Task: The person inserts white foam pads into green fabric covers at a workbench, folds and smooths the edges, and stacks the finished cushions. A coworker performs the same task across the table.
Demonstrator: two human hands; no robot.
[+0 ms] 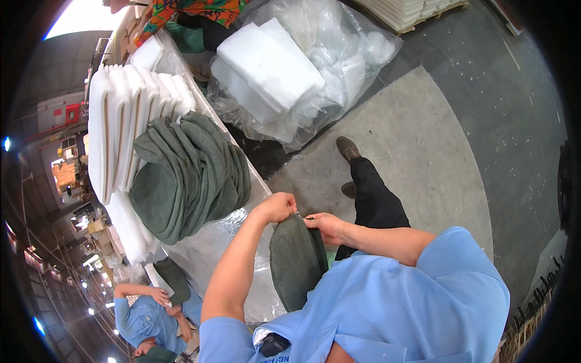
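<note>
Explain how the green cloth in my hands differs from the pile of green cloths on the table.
The held cloth is a single item; the pile is many bunched together. The left hand and right hand grip the held cloth near its far end; the pile rests on the table. The held cloth looks smaller than the pile. Both are dark green, with rounded edges.

A factory workshop is indicated: white pads (100, 133) and green covers (193, 169) are piled on a table (195, 251), matching blue shirts (393, 302) are worn, and boxes (101, 233) are apparently stored in the blurred hall (45, 115).
</note>
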